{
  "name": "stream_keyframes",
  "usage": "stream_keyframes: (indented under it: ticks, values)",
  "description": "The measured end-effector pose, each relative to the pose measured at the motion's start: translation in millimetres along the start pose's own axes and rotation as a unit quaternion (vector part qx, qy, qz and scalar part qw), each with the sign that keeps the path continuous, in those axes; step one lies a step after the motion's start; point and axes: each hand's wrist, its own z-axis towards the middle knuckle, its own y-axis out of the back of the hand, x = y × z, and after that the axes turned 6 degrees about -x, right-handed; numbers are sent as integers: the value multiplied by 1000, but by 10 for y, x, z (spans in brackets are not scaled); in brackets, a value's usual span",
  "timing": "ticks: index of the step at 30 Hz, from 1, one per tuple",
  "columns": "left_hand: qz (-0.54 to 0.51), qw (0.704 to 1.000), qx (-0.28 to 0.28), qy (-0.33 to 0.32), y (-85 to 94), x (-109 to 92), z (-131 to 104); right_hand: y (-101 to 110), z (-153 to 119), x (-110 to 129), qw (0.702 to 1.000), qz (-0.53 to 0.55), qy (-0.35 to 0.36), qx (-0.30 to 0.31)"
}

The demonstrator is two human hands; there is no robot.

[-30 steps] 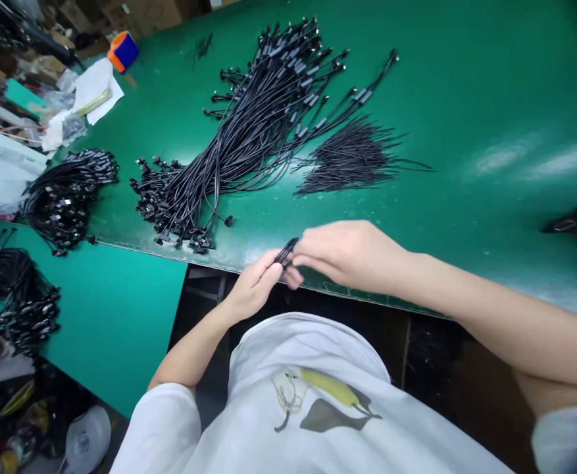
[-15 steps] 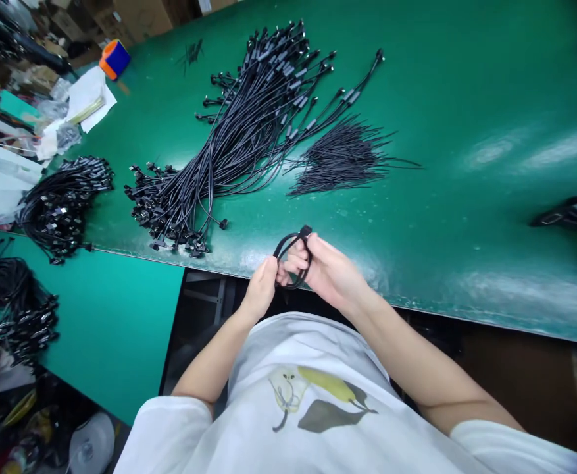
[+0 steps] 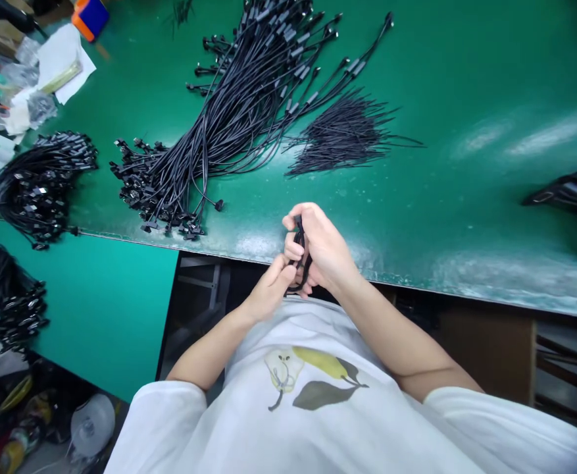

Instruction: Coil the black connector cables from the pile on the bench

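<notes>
A coiled black cable [image 3: 306, 268] is held between both hands at the table's front edge, close to my shirt. My left hand [image 3: 271, 288] pinches the coil's left side, thumb and fingers together. My right hand [image 3: 320, 247] curls around the coil from the right, its fingers bent over the top and partly hiding the cable. Beyond them on the green table [image 3: 446, 217] lie a large bundle of black cables with connectors [image 3: 233, 112] and, to its right, a pile of thin black ties [image 3: 342, 135].
More coiled cables [image 3: 46, 184] lie at the left, with another heap [image 3: 4, 296] on a lower green table [image 3: 110, 309]. Papers [image 3: 64, 59] and an orange-and-blue object [image 3: 89, 18] are at the upper left. A dark bundle [image 3: 572, 194] lies at the right edge.
My right hand has closed further over the coil and turned, hiding its connector. My left hand has shifted slightly right and down along the loop. The view has tilted, so the table appears higher.
</notes>
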Motion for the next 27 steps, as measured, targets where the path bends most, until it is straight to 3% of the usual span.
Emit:
stream_keyframes:
  ticks: [3, 7, 12, 18, 21, 24, 27]
  values:
    - [-23, 1000, 13, 11, -46, -55, 10, 17, 22, 30, 999, 9, -8, 41]
    - [-60, 993, 53, 93, -46, -148, 17, 17, 52, 31, 996, -17, -42, 74]
    - [-40, 991, 42, 118, 10, -197, 39, 29, 88, 51, 994, -27, -58, 83]
    - [-118, 948, 121, 270, -13, -162, 105, 221, 74, 52, 985, 0, -122, 124]
    - [-126, 944, 102, 287, -31, -104, 172, 325, 31, 13, 996, -55, -25, 69]
    - [-108, 957, 73, 259, -29, -84, 268, 391, 5, 23, 979, -170, 101, 52]
    - [-73, 964, 112, 229, -34, -120, 357, 391, -6, 73, 976, -164, 109, 90]
